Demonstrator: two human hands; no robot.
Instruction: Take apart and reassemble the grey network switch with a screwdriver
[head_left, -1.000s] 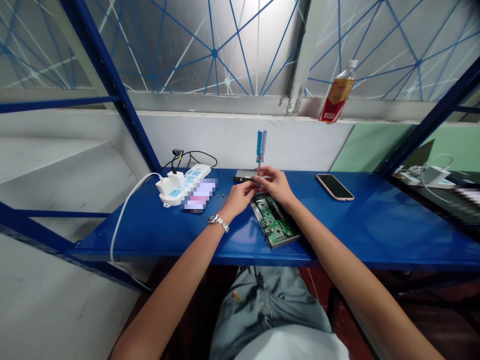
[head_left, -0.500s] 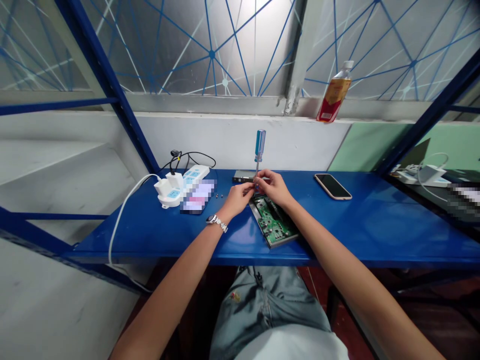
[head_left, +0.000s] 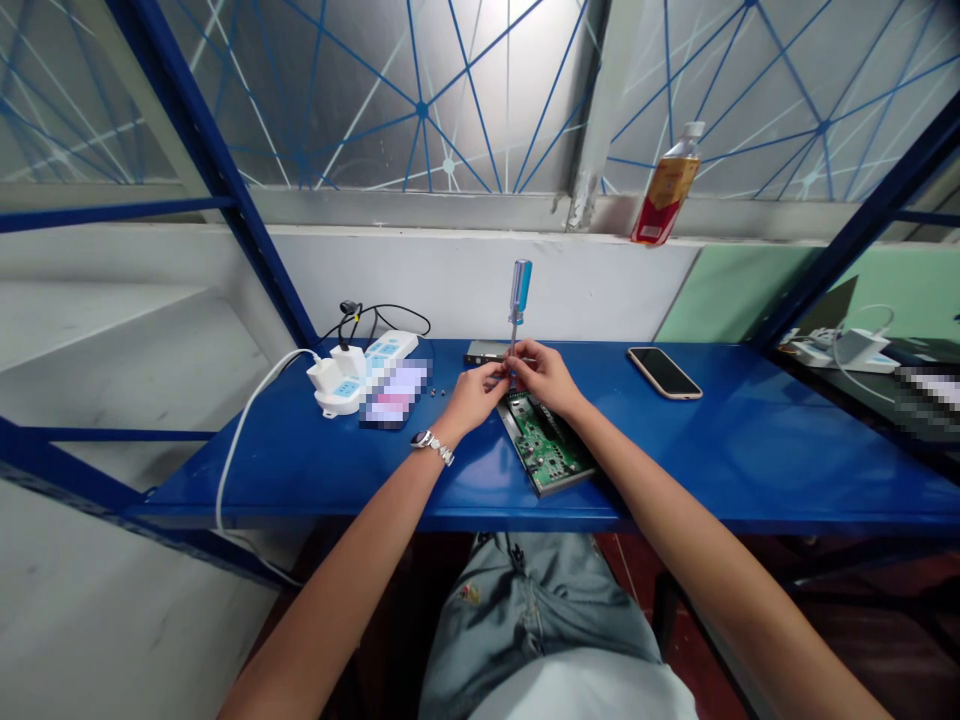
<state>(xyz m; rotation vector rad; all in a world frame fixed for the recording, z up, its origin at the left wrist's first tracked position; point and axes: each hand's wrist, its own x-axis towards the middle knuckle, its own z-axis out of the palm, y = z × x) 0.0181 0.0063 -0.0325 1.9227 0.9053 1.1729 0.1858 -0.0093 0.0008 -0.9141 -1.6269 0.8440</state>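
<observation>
A screwdriver with a clear and blue handle stands upright over the far end of a green circuit board in a metal frame. My right hand is closed, its fingers pinching the screwdriver's shaft. Against it, on the left, my left hand has its fingertips pressed together near the shaft's lower end; what they hold is too small to make out. The screwdriver's tip is hidden by the fingers. A flat dark and grey part lies behind my hands.
On the blue table, a white power strip with plugs and cables and a blurred phone lie left, beside tiny screws. Another phone lies right. A bottle stands on the sill.
The screwdriver's handle has turned slightly about its axis, with its blue stripe now on the right side. Both hands have stayed in nearly the same place.
</observation>
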